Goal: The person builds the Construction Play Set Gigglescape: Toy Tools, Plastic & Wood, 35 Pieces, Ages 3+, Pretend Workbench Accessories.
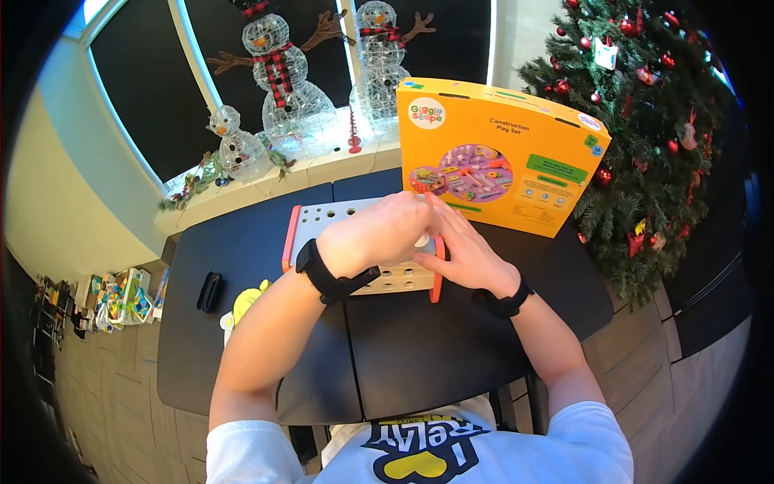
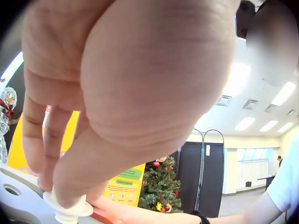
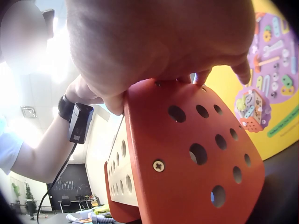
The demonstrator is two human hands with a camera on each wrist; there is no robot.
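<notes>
A toy toolbox (image 1: 403,280) with a grey top, pale wooden sides and red end panels full of holes stands on the dark table. My left hand (image 1: 375,230) is bent over its right end, thumb and fingertips pinching a white plastic flanged piece (image 2: 69,209) at the grey top (image 2: 16,198). My right hand (image 1: 468,254) grips the top of the right red end panel (image 3: 187,154), with the thumb on the pale side and the fingers over the top. The pinched piece's lower part is hidden.
Behind the toolbox stands a yellow Construction Play Set box (image 1: 500,153). To the left, a yellow-green toy piece (image 1: 250,298) and a black case (image 1: 210,292) lie on the table (image 1: 435,347). A decorated tree (image 1: 637,145) rises at the right; wire snowmen (image 1: 294,105) line the windowsill.
</notes>
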